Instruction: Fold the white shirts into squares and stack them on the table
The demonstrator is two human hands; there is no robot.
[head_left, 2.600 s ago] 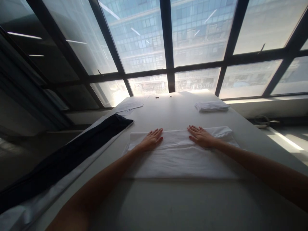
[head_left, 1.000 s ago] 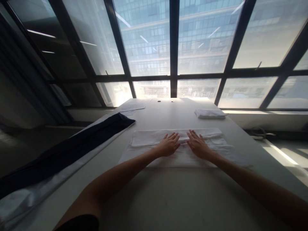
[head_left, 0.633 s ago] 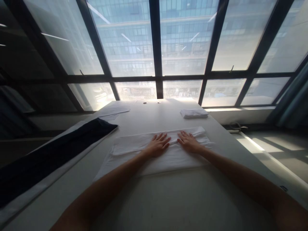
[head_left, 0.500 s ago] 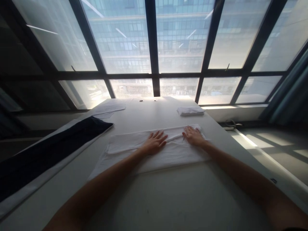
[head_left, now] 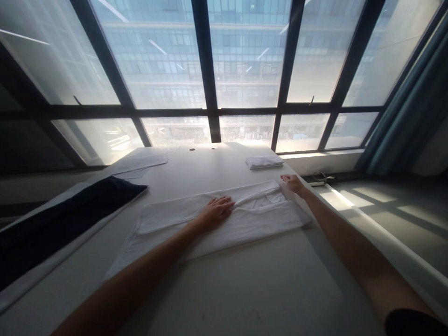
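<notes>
A white piece of cloth (head_left: 245,224), folded lengthwise and creased, lies across the table in front of me. It looks like a garment, but its kind is unclear. My left hand (head_left: 217,209) rests flat on its middle, fingers stretched out, holding nothing. Just off the cloth's far right corner is my right hand (head_left: 294,183), its fingers curled in and nothing visible in them. Loose folds show in the cloth's right end, between the two hands.
The white table (head_left: 217,298) reaches to the window wall. Dark navy fabric (head_left: 70,219) lies over white cloth on the left. Thin white sheets (head_left: 143,161) lie at the far left, a small folded white cloth (head_left: 264,162) at the far right. A blue curtain (head_left: 402,102) hangs right.
My right hand has left the cloth, moved right past its end and curled its fingers. My left hand stays flat on the cloth. The view has turned slightly right.
</notes>
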